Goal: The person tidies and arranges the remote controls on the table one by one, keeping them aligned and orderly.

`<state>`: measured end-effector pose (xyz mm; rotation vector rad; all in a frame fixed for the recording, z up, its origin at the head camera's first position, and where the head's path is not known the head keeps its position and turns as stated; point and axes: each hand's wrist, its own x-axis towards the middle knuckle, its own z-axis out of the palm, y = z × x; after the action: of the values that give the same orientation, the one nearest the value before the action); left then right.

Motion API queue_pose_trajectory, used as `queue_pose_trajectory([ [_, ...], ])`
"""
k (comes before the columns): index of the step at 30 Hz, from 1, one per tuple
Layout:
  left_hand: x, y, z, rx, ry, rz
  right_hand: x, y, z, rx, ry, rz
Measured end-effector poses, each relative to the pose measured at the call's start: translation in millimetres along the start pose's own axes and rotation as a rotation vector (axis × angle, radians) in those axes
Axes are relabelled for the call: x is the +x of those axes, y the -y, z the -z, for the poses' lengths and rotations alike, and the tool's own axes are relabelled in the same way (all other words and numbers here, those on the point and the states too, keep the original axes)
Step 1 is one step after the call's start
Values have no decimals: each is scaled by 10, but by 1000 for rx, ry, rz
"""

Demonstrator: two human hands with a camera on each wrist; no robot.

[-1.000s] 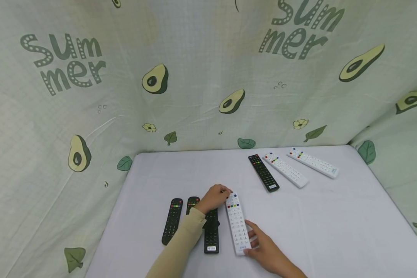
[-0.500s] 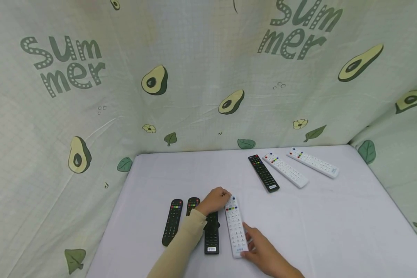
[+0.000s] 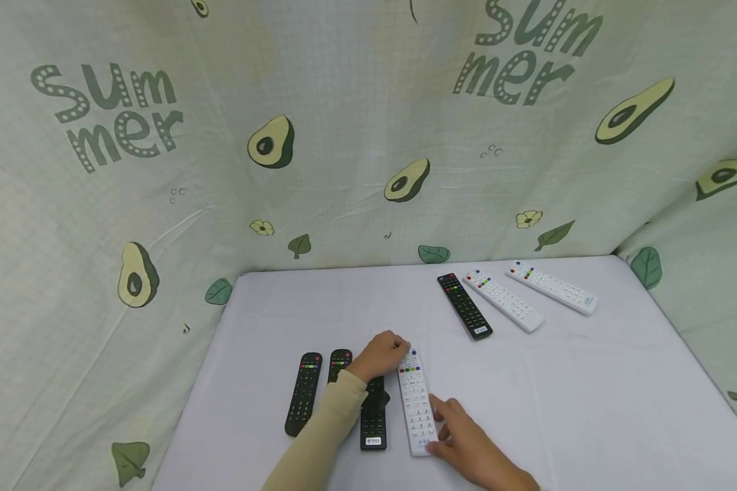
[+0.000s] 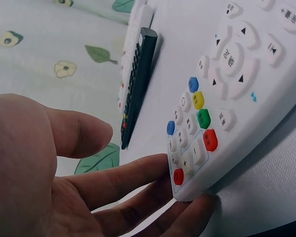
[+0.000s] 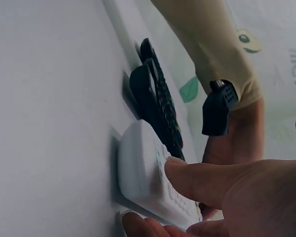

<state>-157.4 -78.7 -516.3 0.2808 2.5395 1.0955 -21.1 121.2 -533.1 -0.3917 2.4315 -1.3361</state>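
Observation:
A white remote control [image 3: 416, 409] with coloured buttons lies on the table in front of the person, its long side running away from them. At its far end is the left hand [image 3: 382, 354]; in the left wrist view, loosely bent fingers [image 4: 133, 177] touch that end while the thumb stands off to the side. The right hand [image 3: 467, 440] holds the near end at the right edge. Its thumb [image 5: 202, 180] lies on the remote's top edge in the right wrist view, with the other fingers low along the side.
Left of the white remote lie three black remotes [image 3: 304, 394], partly covered by the left forearm [image 3: 319, 436]. Farther back right rest another black remote [image 3: 465, 307] and two white remotes [image 3: 503, 300]. A printed cloth [image 3: 344, 136] hangs behind the table [image 3: 589, 395].
The white remote has shifted slightly toward the person and to the left, both hands moving along with it. Over the last half second it has hardly moved.

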Motion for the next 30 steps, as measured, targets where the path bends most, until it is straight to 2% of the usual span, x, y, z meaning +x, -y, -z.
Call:
queue_pose_trajectory([
  [3,12,-16,-7,13,-11,-7,45,5,96,-50,-96,-28],
  [10,57,-64,-26,60,-53,-25,301,-169,505,-131,-429,-51],
  [13,87,-93,-29,56,-78,-39,424,-281,688,-127,-510,-77],
  [20,162,-194,-34,8,-116,-25,700,-471,954,-86,-562,-179],
  [25,238,-274,-31,-61,-132,-11,810,-552,1001,-68,-559,-201],
  [30,335,-284,-40,-111,-148,-17,910,-599,1019,-77,-536,-211],
])
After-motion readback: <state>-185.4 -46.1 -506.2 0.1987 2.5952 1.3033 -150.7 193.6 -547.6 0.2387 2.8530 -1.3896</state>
